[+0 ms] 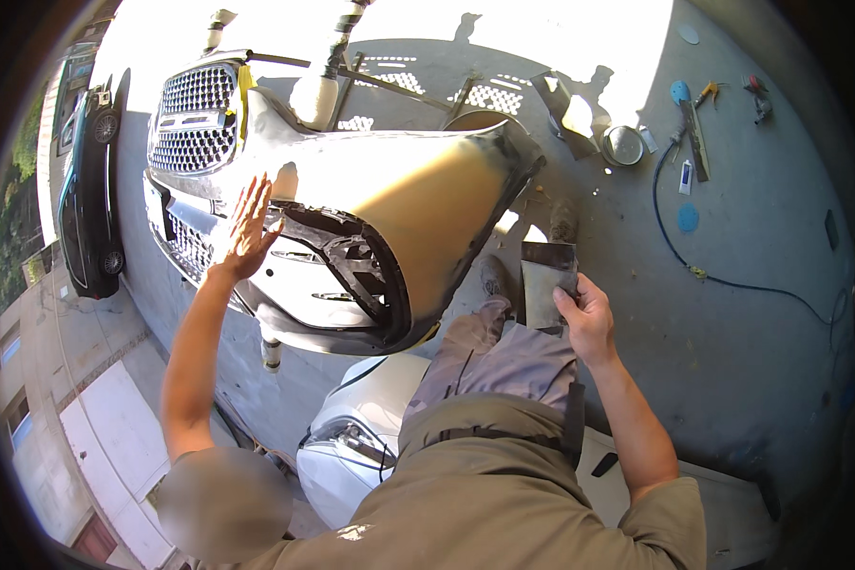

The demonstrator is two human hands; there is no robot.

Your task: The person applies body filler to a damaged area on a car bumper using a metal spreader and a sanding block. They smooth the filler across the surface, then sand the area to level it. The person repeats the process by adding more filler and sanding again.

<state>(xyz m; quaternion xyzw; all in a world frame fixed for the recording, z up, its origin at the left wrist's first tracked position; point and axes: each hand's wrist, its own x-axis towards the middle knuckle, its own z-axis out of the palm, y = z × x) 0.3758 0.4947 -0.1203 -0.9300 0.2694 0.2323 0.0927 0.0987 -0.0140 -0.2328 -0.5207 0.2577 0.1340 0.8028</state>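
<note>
A car bumper (437,218) with a honeycomb grille (190,142) rests on padded stands in front of me, partly bare white and tan with dark edges. My left hand (252,228) lies open against its white surface beside the dark lamp opening (337,266), fingers stretched out. My right hand (584,313) grips a flat, grey rectangular pad (544,285), maybe an abrasive sheet, held low beside my legs, right of the bumper and apart from it.
A white car part (356,404) lies behind my legs. On the right floor are a hose (769,290), sanding tools (693,133), a round can (622,142), a blue disc (688,218) and dark scraps (565,109). A dark car (85,195) stands at left.
</note>
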